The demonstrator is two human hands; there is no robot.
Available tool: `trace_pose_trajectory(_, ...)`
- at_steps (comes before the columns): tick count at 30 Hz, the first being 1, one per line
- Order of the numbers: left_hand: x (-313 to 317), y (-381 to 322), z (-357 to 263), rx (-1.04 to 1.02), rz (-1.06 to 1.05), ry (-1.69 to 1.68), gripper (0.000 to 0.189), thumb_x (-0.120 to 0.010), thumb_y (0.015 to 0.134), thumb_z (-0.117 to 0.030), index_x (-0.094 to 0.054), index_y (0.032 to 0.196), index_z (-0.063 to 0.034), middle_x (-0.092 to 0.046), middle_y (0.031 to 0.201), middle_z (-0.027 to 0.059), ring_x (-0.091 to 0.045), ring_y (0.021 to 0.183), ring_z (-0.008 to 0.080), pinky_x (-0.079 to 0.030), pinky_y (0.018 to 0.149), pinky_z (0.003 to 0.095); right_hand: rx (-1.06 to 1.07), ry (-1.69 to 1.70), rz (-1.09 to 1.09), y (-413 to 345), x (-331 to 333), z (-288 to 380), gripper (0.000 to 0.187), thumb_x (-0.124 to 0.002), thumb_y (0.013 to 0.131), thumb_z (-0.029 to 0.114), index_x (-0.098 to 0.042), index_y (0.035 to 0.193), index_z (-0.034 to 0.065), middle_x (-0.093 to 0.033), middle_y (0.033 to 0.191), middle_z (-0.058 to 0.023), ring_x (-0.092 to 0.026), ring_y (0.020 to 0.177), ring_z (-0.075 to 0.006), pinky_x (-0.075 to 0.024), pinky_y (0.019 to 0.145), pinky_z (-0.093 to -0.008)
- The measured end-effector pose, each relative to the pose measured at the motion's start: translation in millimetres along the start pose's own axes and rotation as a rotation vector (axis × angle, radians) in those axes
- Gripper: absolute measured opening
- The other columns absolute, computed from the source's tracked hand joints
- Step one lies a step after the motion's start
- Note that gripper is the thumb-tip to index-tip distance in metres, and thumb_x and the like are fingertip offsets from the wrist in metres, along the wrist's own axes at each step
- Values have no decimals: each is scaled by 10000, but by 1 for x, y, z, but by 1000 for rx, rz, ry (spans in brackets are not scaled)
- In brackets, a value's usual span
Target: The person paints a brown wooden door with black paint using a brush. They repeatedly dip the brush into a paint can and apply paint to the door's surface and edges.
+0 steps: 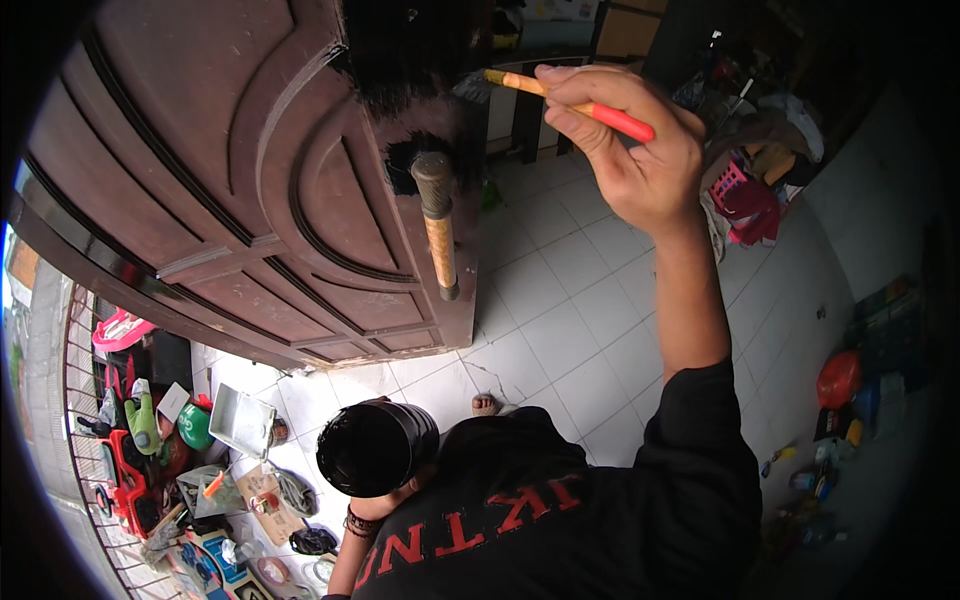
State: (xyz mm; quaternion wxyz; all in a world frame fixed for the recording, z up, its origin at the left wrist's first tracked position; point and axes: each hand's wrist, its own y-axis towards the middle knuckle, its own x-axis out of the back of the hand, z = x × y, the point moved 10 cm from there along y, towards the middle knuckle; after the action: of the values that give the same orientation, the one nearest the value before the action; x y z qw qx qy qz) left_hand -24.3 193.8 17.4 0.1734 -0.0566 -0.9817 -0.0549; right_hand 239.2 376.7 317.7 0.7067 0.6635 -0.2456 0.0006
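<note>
My right hand (637, 142) grips a paintbrush (551, 91) with a wooden handle and a red end. Its dark bristles point left, at or close to the edge of a brown panelled wooden door (315, 180); whether they touch is hard to tell. Wet-looking black paint (409, 56) covers the upper part of the door's edge strip, with a patch around the top of the door handle (439, 225). That handle has a worn wooden grip and dark metal ends. Low in front of my chest, my left hand (390, 501) holds a black container (379, 448), its inside dark.
White floor tiles (555, 285) lie beneath, one cracked near my foot (484, 405). At lower left are a white basin (241, 420), a green helmet (196, 426), a red toy vehicle (135, 480) and a metal fence (79, 390). A pink basket (727, 184) with cloth stands at the right.
</note>
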Motion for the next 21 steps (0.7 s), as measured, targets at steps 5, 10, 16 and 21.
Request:
trace_pose_trajectory(5, -3, -3, -1, 1, 30, 62, 420, -858, 832, -276, -733, 1173, -64, -731, 1123, 76, -686, 1020, 247, -543, 896, 398, 239, -117, -45, -17, 5, 40, 358, -759, 732, -84, -736, 1066, 43, -703, 1177, -211, -712, 982, -343, -602, 814, -398)
trace_pose_trajectory(10, -9, -1, 5, 41, 96, -4, 418, -866, 823, -253, -735, 1177, -72, -729, 1141, 81, -686, 1031, 246, -540, 910, 395, 168, -221, 132, -93, -54, 8, 401, -732, 660, -103, -754, 1043, 10, -616, 1340, -180, -650, 1078, -328, -601, 828, -374)
trace_pose_trajectory(16, -11, -1, 10, 13, 82, -28, 411, -858, 833, -244, -733, 1186, -73, -725, 1163, 79, -681, 1058, 241, -532, 939, 392, 52, -163, 245, -156, -87, 6, 392, -769, 679, -48, -744, 1064, 19, -614, 1326, -168, -635, 1108, -316, -592, 885, -386)
trace_pose_trajectory(21, -10, -1, 13, 71, 92, -122, 408, -854, 834, -252, -738, 1183, -76, -729, 1153, 80, -682, 1055, 241, -535, 933, 393, -74, -63, 403, -193, -101, 15, 345, -756, 672, -64, -731, 1003, 30, -617, 1292, -159, -639, 1066, -277, -591, 866, -352)
